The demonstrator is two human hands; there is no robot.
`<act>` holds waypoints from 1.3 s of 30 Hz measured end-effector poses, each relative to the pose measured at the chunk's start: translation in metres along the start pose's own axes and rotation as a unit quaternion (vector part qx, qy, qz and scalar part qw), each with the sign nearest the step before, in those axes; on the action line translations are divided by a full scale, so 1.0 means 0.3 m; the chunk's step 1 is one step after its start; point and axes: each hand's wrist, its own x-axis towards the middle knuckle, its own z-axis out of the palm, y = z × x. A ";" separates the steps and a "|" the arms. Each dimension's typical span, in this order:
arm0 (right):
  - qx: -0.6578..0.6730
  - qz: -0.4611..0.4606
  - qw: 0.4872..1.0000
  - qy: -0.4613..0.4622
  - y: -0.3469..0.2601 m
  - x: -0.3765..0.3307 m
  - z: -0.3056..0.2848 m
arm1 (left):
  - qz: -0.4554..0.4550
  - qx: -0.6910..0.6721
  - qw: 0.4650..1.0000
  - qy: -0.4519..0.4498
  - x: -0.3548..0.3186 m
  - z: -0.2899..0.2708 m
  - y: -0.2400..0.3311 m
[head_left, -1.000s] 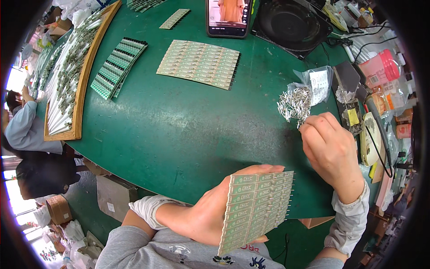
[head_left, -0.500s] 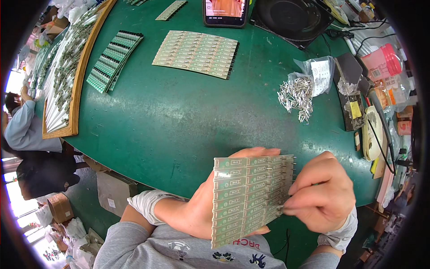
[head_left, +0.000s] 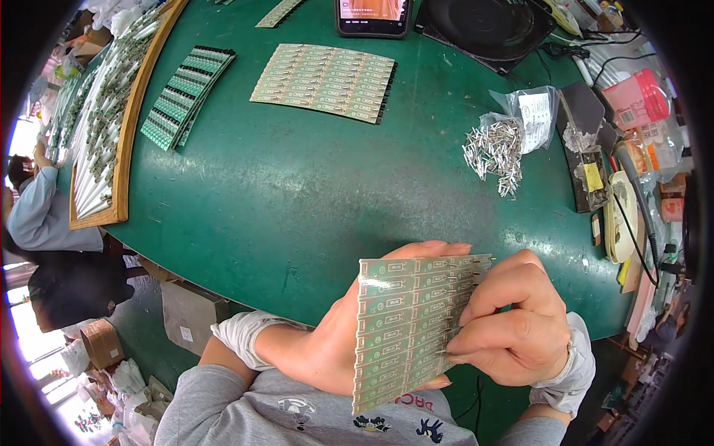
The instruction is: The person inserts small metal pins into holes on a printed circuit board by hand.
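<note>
My right grip (head_left: 519, 325) has moved from the pins (head_left: 497, 154) to the board (head_left: 401, 327) my left grip (head_left: 336, 343) clasps; right's closure I can't tell

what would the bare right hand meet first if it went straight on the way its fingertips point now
Most likely the thin green rectangular circuit-board panel held in the bare left hand. The right hand overlaps its edge in view; whether they touch is unclear.

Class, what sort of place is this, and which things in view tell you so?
Probably an electronics workshop: the left hand holds a circuit board, a heap of metal pins lies on the table, and more boards lie farther back.
</note>
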 end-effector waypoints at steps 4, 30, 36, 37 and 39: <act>0.006 -0.004 1.000 0.001 -0.005 0.008 0.001 | 0.061 0.127 0.990 -0.031 -0.008 -0.013 -0.026; -0.306 -0.063 0.948 0.054 0.077 0.038 -0.086 | 0.173 0.195 0.961 -0.091 0.001 -0.060 -0.077; -0.451 0.024 0.891 0.051 0.205 0.025 -0.125 | 0.195 0.228 0.951 -0.067 0.005 -0.051 -0.111; -0.450 0.016 0.891 0.054 0.201 0.023 -0.117 | 0.201 0.234 0.949 -0.064 0.001 -0.048 -0.116; -0.446 0.015 0.894 0.039 0.193 0.014 -0.101 | 0.214 0.205 0.952 -0.078 0.001 -0.048 -0.119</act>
